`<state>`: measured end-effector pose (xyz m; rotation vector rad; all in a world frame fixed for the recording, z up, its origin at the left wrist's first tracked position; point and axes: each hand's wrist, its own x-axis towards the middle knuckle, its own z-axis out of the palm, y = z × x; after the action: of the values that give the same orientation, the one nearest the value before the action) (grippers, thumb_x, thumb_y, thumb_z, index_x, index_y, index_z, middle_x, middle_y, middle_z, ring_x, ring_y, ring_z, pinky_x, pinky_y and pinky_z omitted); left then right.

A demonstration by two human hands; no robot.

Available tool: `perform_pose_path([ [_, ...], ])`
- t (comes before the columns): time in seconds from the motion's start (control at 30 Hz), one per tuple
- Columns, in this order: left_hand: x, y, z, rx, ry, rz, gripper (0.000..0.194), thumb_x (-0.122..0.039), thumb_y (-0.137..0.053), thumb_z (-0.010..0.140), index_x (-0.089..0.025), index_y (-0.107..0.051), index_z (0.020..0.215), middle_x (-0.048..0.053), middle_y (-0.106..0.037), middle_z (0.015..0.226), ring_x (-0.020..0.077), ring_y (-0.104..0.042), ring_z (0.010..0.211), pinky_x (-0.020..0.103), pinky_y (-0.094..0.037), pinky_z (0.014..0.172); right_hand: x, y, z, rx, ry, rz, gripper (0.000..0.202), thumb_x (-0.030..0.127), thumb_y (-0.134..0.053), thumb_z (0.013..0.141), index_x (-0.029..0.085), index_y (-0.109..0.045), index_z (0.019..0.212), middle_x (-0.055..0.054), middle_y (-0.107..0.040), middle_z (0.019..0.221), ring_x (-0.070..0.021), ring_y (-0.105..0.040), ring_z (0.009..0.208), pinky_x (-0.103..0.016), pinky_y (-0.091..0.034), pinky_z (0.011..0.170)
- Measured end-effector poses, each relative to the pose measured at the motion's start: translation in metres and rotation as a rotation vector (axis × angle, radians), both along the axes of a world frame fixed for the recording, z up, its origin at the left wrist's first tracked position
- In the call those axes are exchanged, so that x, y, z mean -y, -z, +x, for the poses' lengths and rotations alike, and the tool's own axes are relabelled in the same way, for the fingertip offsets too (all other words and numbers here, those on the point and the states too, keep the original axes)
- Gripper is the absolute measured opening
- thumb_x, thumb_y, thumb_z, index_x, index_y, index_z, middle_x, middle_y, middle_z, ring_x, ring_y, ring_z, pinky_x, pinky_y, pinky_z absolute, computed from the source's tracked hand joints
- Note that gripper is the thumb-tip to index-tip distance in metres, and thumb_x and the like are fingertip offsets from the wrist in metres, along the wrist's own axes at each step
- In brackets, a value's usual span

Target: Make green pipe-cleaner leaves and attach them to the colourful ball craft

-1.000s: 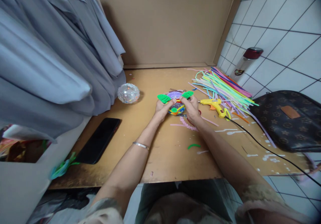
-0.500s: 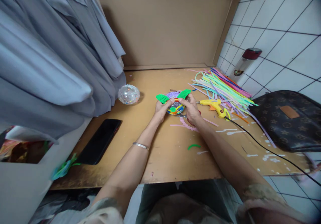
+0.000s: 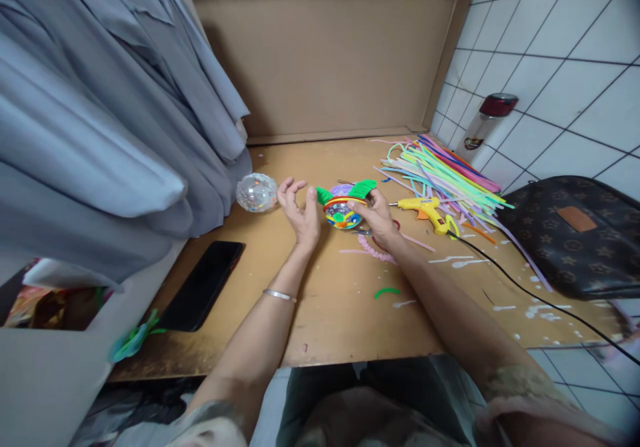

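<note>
My right hand [image 3: 379, 219] grips a colourful ball [image 3: 344, 212] by its right side, thumb on the front. The ball is partly clear, with a red and yellow band and two green fuzzy ear-like pieces [image 3: 363, 189] on top. Just left of it, my left hand [image 3: 301, 217] is raised with fingers spread, holding nothing. A purple item behind the ball is mostly hidden. On the table under the right hand lie a pink wavy strip [image 3: 373, 249] and scissors, largely covered by that hand.
A clear ball [image 3: 257, 192] and a black phone [image 3: 203, 287] lie to the left. At right are a yellow glue gun [image 3: 425, 211] with a trailing cord, a heap of pipe cleaners [image 3: 445, 173], a bottle [image 3: 487, 123] and a brown bag [image 3: 570, 237]. A grey cloth [image 3: 120, 120] hangs at left.
My left hand has let go of the ball and moved left, its fingers opening. The right hand still holds the ball, whose front now shows more fully.
</note>
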<state>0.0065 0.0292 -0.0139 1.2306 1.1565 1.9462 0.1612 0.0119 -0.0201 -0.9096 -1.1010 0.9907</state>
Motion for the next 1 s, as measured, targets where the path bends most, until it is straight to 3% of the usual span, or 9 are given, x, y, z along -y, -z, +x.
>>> perform_pose_path([
  [0.13, 0.017, -0.012, 0.005, -0.376, 0.059, 0.088, 0.014, -0.039, -0.075, 0.080, -0.026, -0.072, 0.085, 0.008, -0.057, 0.135, 0.0337, -0.033, 0.144, 0.053, -0.018, 0.120, -0.002, 0.003, -0.003, 0.040, 0.022, 0.020, 0.055, 0.043, -0.087, 0.059, 0.025, -0.062, 0.104, -0.005, -0.073, 0.110, -0.0226, -0.068, 0.099, -0.038, -0.056, 0.092],
  [0.23, 0.021, -0.012, 0.011, -0.520, 0.043, 0.151, 0.008, -0.034, -0.076, 0.078, -0.027, -0.075, 0.083, 0.009, -0.063, 0.126, 0.0358, -0.039, 0.138, 0.054, -0.013, 0.119, -0.003, 0.004, -0.003, 0.063, 0.036, 0.051, 0.053, 0.044, -0.085, 0.060, 0.025, -0.061, 0.104, -0.004, -0.072, 0.109, -0.0217, -0.068, 0.098, -0.037, -0.055, 0.093],
  [0.5, 0.017, -0.006, 0.011, -0.776, -0.074, 0.166, 0.018, -0.037, -0.064, 0.089, -0.026, -0.078, 0.092, 0.009, -0.065, 0.126, 0.0321, -0.045, 0.128, 0.053, -0.027, 0.111, -0.004, 0.003, -0.001, 0.228, 0.064, 0.166, 0.037, 0.036, -0.079, 0.067, 0.026, -0.063, 0.099, -0.004, -0.067, 0.111, -0.0226, -0.064, 0.105, -0.039, -0.052, 0.099],
  [0.63, 0.016, -0.006, 0.009, -0.847, -0.094, 0.174, 0.022, -0.041, -0.062, 0.091, -0.025, -0.078, 0.092, 0.010, -0.065, 0.126, 0.0307, -0.046, 0.125, 0.052, -0.032, 0.107, -0.006, 0.006, 0.002, 0.251, 0.034, 0.152, 0.039, 0.038, -0.080, 0.066, 0.026, -0.063, 0.099, -0.004, -0.067, 0.110, -0.0233, -0.063, 0.105, -0.040, -0.052, 0.098],
  [0.8, 0.011, -0.008, 0.006, -0.879, -0.077, 0.158, 0.021, -0.040, -0.065, 0.089, -0.024, -0.077, 0.090, 0.009, -0.065, 0.127, 0.0310, -0.045, 0.125, 0.052, -0.032, 0.107, -0.005, 0.001, 0.005, 0.143, -0.110, 0.132, 0.049, 0.048, -0.083, 0.066, 0.027, -0.062, 0.105, -0.004, -0.070, 0.106, -0.0236, -0.064, 0.105, -0.039, -0.051, 0.099],
  [1.0, 0.011, -0.013, 0.002, -0.880, -0.037, 0.126, 0.021, -0.039, -0.063, 0.089, -0.023, -0.077, 0.090, 0.009, -0.065, 0.126, 0.0309, -0.046, 0.123, 0.052, -0.032, 0.105, -0.008, 0.000, 0.009, 0.073, -0.086, 0.095, 0.035, 0.046, -0.080, 0.068, 0.023, -0.059, 0.083, 0.000, -0.066, 0.086, -0.0185, -0.062, 0.086, -0.034, -0.051, 0.088],
])
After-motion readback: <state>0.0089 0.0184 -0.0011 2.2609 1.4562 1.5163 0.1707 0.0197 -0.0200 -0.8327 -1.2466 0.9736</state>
